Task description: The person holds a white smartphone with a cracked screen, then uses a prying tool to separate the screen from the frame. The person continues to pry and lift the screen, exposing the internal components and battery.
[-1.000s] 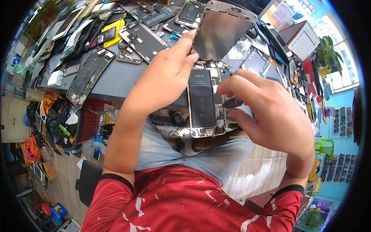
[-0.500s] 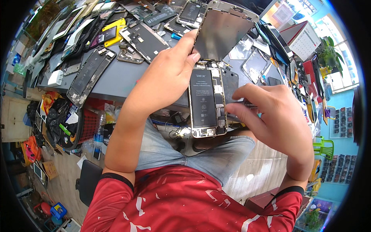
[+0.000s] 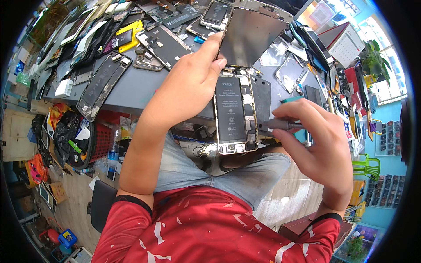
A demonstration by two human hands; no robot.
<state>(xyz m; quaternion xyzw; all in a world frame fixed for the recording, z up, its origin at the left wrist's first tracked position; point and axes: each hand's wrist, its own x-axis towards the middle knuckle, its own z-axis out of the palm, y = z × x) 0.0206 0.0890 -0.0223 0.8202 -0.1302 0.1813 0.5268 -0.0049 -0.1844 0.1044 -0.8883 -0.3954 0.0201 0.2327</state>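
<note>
The phone's battery (image 3: 230, 111) is black, the worktop (image 3: 133, 87) grey. I see white streaks across the red shirt (image 3: 206, 225).

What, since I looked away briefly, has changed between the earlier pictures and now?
The right hand moved right, away from the open phone, with the grey tool still in its grip. The left hand still holds the raised screen; the phone stayed about where it was.
</note>
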